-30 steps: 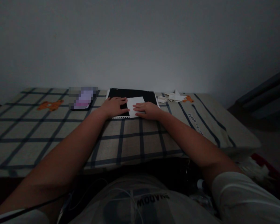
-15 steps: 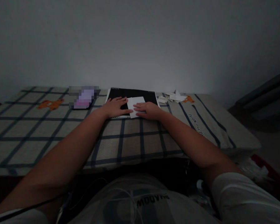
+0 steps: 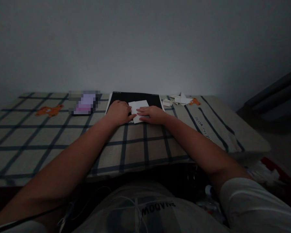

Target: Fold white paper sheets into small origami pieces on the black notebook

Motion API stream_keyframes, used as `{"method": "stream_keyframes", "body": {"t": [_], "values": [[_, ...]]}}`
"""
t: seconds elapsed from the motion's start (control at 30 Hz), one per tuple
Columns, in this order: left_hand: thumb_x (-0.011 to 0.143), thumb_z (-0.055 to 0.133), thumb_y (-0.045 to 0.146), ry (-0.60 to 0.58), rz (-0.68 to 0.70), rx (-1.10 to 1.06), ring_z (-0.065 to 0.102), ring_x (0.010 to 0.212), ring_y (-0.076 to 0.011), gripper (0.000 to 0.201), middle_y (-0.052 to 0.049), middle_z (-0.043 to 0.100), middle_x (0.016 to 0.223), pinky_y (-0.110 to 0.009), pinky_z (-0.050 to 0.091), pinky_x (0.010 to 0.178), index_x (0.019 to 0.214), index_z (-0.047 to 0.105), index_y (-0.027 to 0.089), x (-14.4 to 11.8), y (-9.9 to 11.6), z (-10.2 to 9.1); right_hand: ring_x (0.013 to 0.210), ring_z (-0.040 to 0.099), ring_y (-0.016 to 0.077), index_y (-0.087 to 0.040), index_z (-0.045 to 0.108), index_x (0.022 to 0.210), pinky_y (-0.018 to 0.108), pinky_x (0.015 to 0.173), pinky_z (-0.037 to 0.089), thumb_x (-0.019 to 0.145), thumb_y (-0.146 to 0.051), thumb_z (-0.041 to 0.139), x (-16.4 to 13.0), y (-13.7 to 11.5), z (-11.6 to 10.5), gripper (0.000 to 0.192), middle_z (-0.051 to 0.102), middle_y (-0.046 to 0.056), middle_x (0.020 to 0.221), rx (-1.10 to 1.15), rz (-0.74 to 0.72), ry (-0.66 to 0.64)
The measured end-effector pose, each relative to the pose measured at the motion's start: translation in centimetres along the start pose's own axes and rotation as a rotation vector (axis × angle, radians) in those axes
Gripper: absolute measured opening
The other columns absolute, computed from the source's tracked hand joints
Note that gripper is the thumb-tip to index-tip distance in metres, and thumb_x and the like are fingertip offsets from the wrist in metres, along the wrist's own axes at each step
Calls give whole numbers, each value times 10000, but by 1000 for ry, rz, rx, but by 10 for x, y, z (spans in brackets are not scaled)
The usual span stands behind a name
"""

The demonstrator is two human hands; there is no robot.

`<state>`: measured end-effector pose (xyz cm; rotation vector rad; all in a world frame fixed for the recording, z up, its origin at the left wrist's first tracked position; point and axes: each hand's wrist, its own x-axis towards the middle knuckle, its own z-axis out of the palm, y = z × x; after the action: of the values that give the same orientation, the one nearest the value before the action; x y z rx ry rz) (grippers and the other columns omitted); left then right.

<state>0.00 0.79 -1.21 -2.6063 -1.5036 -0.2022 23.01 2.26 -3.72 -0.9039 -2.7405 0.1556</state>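
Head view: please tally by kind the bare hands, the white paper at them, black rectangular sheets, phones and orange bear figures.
Bare hands, left hand and right hand: 2
Flat white paper at the hands: 1
Black rectangular sheet: 1
Purple-screened rectangular phone: 1
Orange bear-shaped figures: 2
Total: 7

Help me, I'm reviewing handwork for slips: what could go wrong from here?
The white paper could skew if the right hand, its fingers lying on it, and the left hand, at its left side, push unevenly. It might also slide over the black sheet beneath. In this dim light, a small shift may be hard to notice.
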Motion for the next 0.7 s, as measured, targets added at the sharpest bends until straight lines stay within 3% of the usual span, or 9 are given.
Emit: {"method": "stream_keyframes", "body": {"t": [0.23, 0.7], "values": [[939, 482, 580, 43, -65, 91, 637, 1135, -341, 503, -132, 759, 1128, -481, 402, 985, 1098, 794, 220, -1, 8, -2, 1402, 533, 235, -214, 669, 1365, 416, 1176, 408, 999, -368, 571, 0, 2, 2, 408, 579, 82, 1479, 8, 5, 21], [905, 558, 615, 73, -116, 51, 626, 1164, -328, 472, -101, 756, 1166, -448, 442, 935, 1076, 768, 229, -3, 5, -2, 1409, 524, 237, -213, 670, 1362, 419, 1188, 393, 997, -355, 587, 1, 2, 2, 400, 590, 72, 1466, 7, 7, 7]]}}
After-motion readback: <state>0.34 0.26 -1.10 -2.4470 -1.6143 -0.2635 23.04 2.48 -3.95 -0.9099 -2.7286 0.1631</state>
